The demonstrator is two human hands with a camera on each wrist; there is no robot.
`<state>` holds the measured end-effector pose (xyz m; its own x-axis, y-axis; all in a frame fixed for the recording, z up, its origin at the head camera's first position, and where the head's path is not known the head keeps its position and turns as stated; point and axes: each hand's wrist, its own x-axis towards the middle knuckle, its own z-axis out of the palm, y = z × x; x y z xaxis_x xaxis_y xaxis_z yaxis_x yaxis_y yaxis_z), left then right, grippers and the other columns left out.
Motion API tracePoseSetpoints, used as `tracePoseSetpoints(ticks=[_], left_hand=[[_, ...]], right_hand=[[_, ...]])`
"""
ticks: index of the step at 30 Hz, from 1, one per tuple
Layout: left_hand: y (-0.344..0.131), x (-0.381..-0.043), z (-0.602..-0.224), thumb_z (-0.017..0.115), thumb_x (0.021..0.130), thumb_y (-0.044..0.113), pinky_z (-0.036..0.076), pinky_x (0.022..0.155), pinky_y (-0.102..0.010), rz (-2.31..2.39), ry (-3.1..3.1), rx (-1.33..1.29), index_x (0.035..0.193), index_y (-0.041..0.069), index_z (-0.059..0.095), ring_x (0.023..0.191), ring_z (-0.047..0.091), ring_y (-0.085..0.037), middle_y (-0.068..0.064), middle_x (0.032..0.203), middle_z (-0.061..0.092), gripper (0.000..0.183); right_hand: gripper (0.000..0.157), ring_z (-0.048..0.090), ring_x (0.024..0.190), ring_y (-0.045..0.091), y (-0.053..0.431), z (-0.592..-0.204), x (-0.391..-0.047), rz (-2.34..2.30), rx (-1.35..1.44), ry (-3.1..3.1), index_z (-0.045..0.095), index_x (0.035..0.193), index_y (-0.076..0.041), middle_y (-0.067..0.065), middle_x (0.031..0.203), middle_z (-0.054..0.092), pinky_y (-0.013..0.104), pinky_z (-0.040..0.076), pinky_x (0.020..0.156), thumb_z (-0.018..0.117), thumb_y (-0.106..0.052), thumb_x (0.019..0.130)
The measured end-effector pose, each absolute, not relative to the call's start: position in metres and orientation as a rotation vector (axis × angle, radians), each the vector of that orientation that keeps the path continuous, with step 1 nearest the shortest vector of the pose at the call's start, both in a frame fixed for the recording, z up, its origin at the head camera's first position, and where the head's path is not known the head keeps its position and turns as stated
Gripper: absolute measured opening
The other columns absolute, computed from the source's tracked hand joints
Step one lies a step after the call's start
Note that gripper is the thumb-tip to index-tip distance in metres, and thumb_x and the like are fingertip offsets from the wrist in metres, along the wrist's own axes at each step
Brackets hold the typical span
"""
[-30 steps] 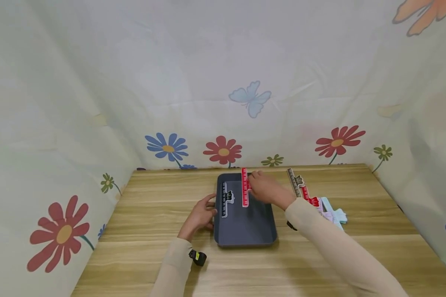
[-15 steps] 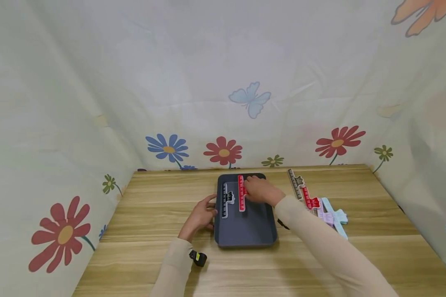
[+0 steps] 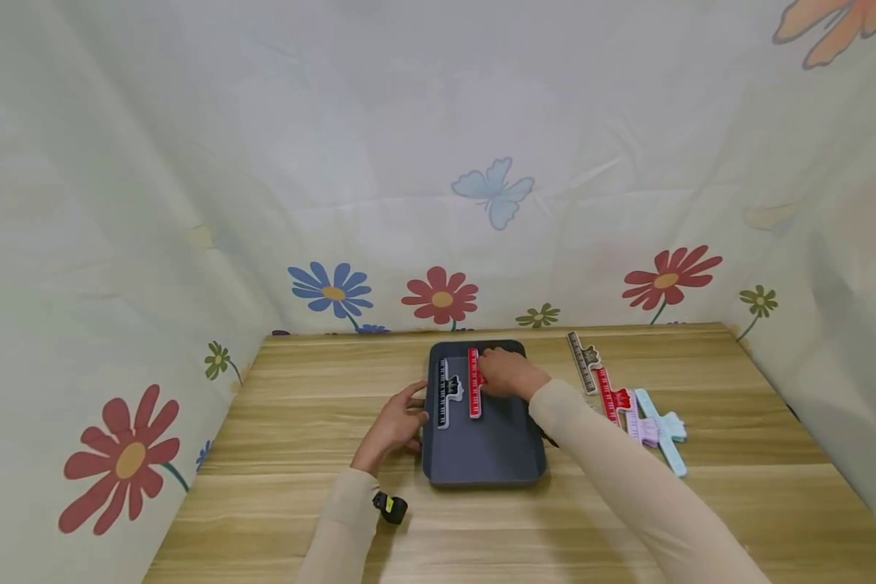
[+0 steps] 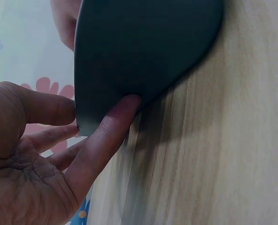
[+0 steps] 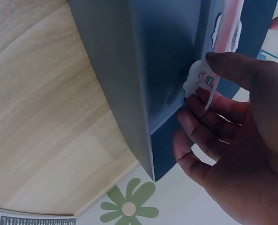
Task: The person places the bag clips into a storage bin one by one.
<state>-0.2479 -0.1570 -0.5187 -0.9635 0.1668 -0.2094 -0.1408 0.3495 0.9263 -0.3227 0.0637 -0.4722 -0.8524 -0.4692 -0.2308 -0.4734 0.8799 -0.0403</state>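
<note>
Right hand (image 3: 511, 375) over the far half of the grey tray (image 3: 485, 462), thumb and fingers closed in a pinch on the handle of the red clip (image 3: 474, 385); remaining fingers curled loosely beneath, per the right wrist view. Red clip inside the tray walls, its keyboard-printed bar running near to far; whether it touches the tray floor, cannot tell. Black clip (image 3: 443, 396) just left of it, apart, lying along the tray's left wall, bar roughly parallel, handle toward the red one. Left hand (image 3: 392, 422) at the tray's left side, fingers spread and mostly straight, tips touching the outer wall and rim, nothing else in its grasp. Tray flat on the wood-grain desk (image 3: 321, 405). Right of the tray, a slanting row of clips on the desk: brown clip (image 3: 582, 363) farthest, then second red clip (image 3: 609, 396), purple clip (image 3: 633, 418), and pale teal clip (image 3: 664, 438) nearest, the last two touching or overlapping. Pale sleeves (image 3: 346, 511) on both arms; black device (image 3: 390, 508) by the left wrist. White curtain (image 3: 372, 162) behind, printed with flowers and a blue butterfly (image 3: 493, 192).
</note>
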Motion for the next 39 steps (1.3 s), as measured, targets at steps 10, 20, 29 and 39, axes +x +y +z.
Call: tracePoseSetpoints(ticks=[10, 20, 29, 39], left_hand=[[-0.158, -0.248, -0.517, 0.051, 0.093, -0.001, 0.06, 0.053, -0.043, 1.649, 2.33, 0.005, 0.153, 0.017, 0.035, 0.097, 0.067, -0.031, -0.028, 0.139, 0.051, 0.064], [-0.159, -0.249, -0.519, 0.051, 0.094, 0.0, 0.06, 0.053, -0.043, 1.627, 2.344, 0.016, 0.153, 0.018, 0.035, 0.102, 0.066, -0.033, -0.028, 0.14, 0.051, 0.063], [-0.158, -0.249, -0.52, 0.051, 0.094, 0.0, 0.06, 0.052, -0.043, 1.625, 2.35, 0.025, 0.153, 0.017, 0.035, 0.098, 0.067, -0.032, -0.029, 0.14, 0.051, 0.063], [-0.159, -0.25, -0.525, 0.052, 0.094, 0.0, 0.06, 0.052, -0.042, 1.624, 2.36, 0.019, 0.152, 0.018, 0.036, 0.099, 0.067, -0.032, -0.028, 0.139, 0.052, 0.063]], right_hand=[[0.046, 0.056, 0.12, 0.028, 0.056, -0.485, -0.328, 0.037, -0.74, 2.804, 0.061, 0.131, -0.006, 0.012, 0.131, 0.06, 0.044, 0.05, 0.103, 0.066, -0.03, 0.092], [0.044, 0.058, 0.121, 0.027, 0.047, -0.487, -0.329, 0.062, -0.768, 2.772, 0.063, 0.126, -0.006, 0.013, 0.134, 0.058, 0.044, 0.051, 0.101, 0.067, -0.033, 0.091], [0.058, 0.053, 0.128, 0.028, 0.045, -0.485, -0.327, 0.029, -0.73, 2.753, 0.052, 0.14, -0.004, 0.016, 0.141, 0.052, 0.044, 0.047, 0.107, 0.066, -0.035, 0.092], [0.07, 0.048, 0.133, 0.032, 0.052, -0.48, -0.321, -0.064, -0.711, 2.774, 0.043, 0.147, -0.003, 0.018, 0.146, 0.048, 0.047, 0.044, 0.111, 0.067, -0.038, 0.091]])
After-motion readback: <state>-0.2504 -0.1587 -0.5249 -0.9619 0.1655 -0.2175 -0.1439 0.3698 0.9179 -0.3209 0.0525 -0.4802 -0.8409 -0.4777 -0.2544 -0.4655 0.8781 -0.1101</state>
